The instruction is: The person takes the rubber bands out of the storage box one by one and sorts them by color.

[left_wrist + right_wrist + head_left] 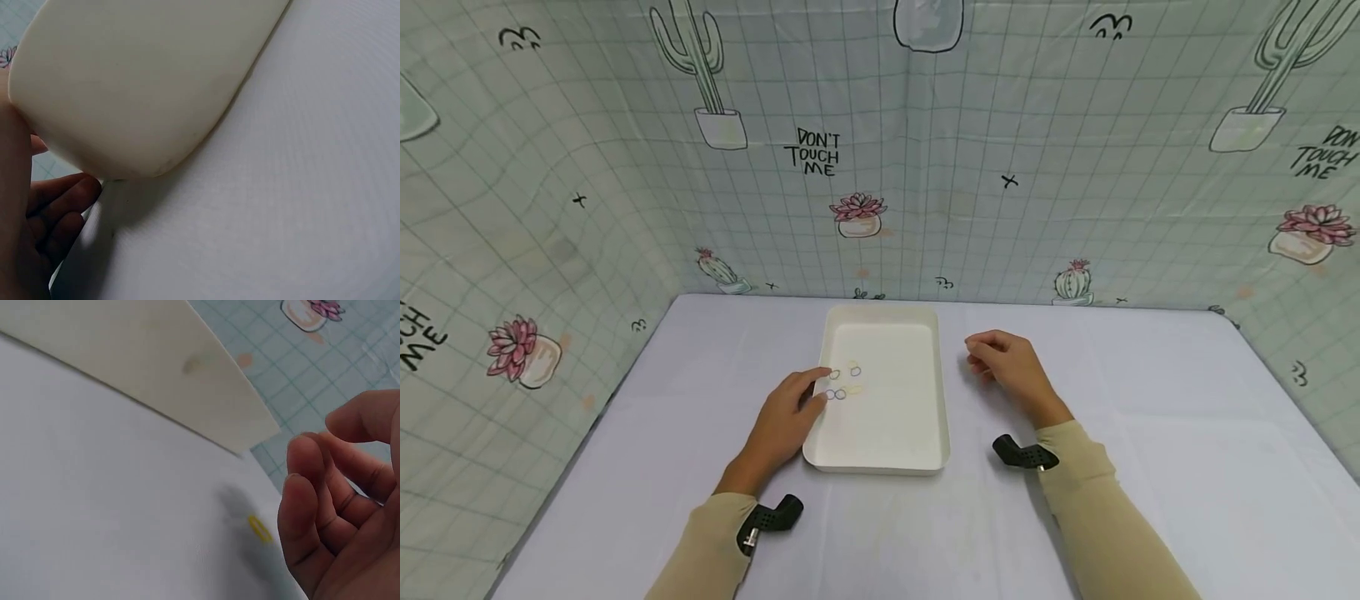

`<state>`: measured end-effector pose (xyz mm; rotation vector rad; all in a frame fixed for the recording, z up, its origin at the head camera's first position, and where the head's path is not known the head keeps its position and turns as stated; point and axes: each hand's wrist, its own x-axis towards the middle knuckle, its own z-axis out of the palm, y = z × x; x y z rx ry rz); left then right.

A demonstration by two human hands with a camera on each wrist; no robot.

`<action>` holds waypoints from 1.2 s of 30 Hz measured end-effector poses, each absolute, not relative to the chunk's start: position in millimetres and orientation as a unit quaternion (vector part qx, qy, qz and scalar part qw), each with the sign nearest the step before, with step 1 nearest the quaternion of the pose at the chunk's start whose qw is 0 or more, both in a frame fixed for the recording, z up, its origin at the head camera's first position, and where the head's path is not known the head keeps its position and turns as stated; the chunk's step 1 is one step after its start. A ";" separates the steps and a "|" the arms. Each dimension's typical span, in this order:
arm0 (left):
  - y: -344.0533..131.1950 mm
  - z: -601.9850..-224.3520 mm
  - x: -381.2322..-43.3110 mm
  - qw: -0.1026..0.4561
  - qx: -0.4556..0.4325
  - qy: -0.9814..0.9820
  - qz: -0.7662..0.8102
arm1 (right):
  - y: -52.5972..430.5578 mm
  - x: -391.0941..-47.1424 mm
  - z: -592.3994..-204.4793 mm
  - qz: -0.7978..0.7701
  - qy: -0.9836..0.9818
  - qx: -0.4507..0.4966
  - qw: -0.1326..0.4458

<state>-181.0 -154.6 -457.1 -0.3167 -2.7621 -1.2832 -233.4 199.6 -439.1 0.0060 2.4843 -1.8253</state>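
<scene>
A white rectangular tray (883, 433) lies on the table with several small, thin rings in its left part. Some are dark bluish rings (840, 394), others pale yellow rings (853, 389). My left hand (784, 418) holds the tray's left side, thumb and index finger at the rim, the other fingers curled outside the wall. Right of the tray, my right hand (1009, 367) hovers over the table with bent fingers and a gap between thumb and fingertips; nothing shows in it. Below it in the right wrist view lies a yellow ring (259, 529), hidden in the head view.
A white cloth (1150, 400) covers the table. Behind and to the left hangs a grid-patterned curtain (970, 125) with cactus drawings. Black wrist cameras (1024, 454) stick out from both sleeves.
</scene>
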 end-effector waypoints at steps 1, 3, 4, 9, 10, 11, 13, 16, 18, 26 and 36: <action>-154.9 -457.2 -180.9 0.039 -0.104 -0.901 -0.418 | 197.7 -232.7 -438.5 -0.597 0.802 0.000 0.028; -155.5 -456.8 -180.6 0.039 -0.107 -0.901 -0.419 | 193.3 -231.0 -436.6 -0.605 0.796 -0.004 0.023; -155.7 -456.5 -180.4 0.038 -0.108 -0.900 -0.419 | 190.9 -230.3 -435.6 -0.610 0.792 -0.007 0.020; -157.8 -456.0 -179.5 0.040 -0.108 -0.901 -0.417 | 177.2 -225.7 -429.4 -0.626 0.779 -0.024 0.025; -158.2 -456.4 -179.3 0.040 -0.107 -0.902 -0.417 | 174.6 -224.8 -428.4 -0.628 0.777 -0.028 0.027; -158.5 -457.2 -179.2 0.040 -0.106 -0.902 -0.417 | 172.4 -224.0 -427.3 -0.628 0.777 -0.033 0.029; -158.7 -458.6 -178.8 0.040 -0.105 -0.902 -0.417 | 168.6 -222.8 -425.2 -0.629 0.775 -0.042 0.033; -157.9 -459.4 -178.7 0.041 -0.108 -0.900 -0.419 | 165.2 -220.8 -421.6 -0.634 0.771 -0.052 0.036; -156.9 -458.9 -178.7 0.042 -0.111 -0.900 -0.419 | 163.6 -218.7 -418.1 -0.637 0.768 -0.060 0.041; -155.4 -456.6 -178.0 0.044 -0.113 -0.900 -0.418 | 155.2 -207.0 -400.5 -0.635 0.763 -0.104 0.070; -155.8 -455.8 -178.7 0.045 -0.119 -0.900 -0.417 | 147.5 -199.6 -395.8 -0.618 0.769 -0.128 0.099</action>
